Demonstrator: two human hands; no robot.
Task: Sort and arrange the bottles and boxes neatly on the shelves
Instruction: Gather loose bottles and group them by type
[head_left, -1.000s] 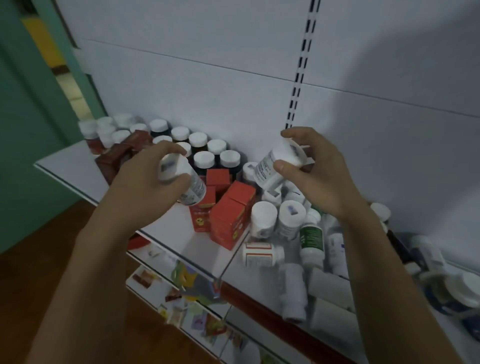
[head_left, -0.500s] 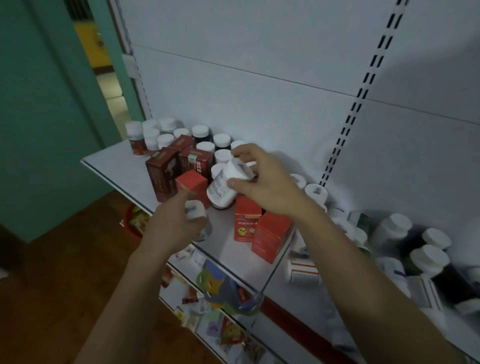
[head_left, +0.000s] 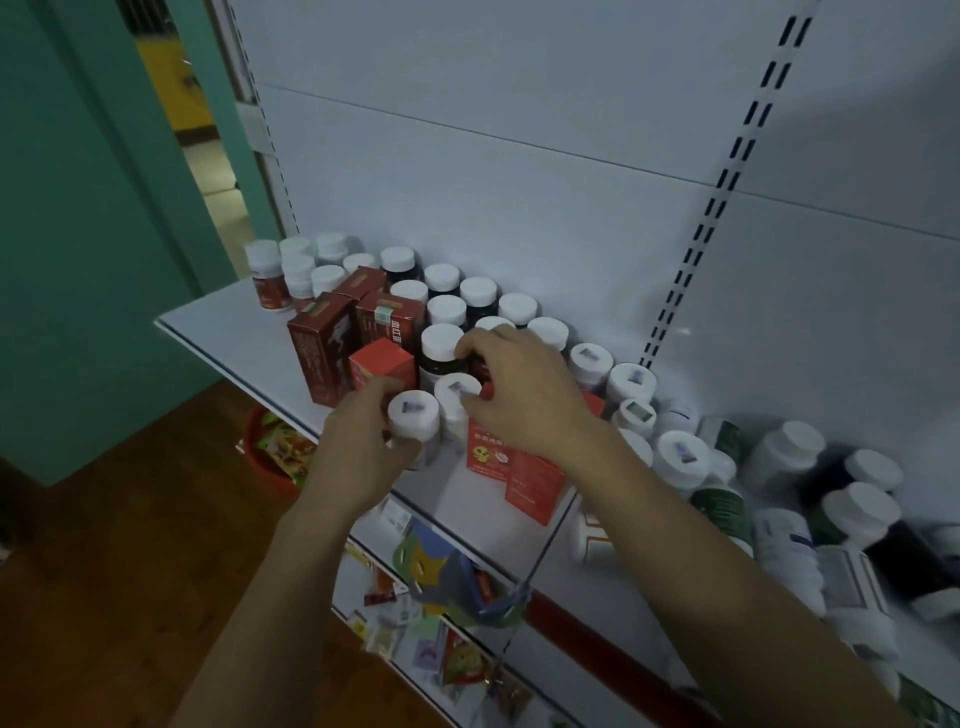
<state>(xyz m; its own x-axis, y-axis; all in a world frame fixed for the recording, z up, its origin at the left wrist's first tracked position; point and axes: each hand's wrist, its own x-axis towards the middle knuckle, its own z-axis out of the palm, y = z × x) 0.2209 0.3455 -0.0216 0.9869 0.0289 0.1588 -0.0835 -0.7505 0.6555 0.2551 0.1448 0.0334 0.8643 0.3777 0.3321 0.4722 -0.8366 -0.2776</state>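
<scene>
**Two bottles going into the left block**

Head view: left hand (head_left: 358, 447) is gripping a white-capped bottle (head_left: 414, 415) round its side, standing it on the shelf (head_left: 223, 322) at the near edge of the tidy rows. Right hand (head_left: 524, 395) is pinching a second bottle (head_left: 457, 392) at the cap, and the two bottles are touching.

Step, I'd judge: lining both up upright. Next calls for a clean release, then reaching right into the jumbled bottles (head_left: 779, 493).

Labels: dark red box (head_left: 322, 343) is showing Chinese print, unreadable. Orange box (head_left: 485, 457) is showing a cartoon face.
</scene>
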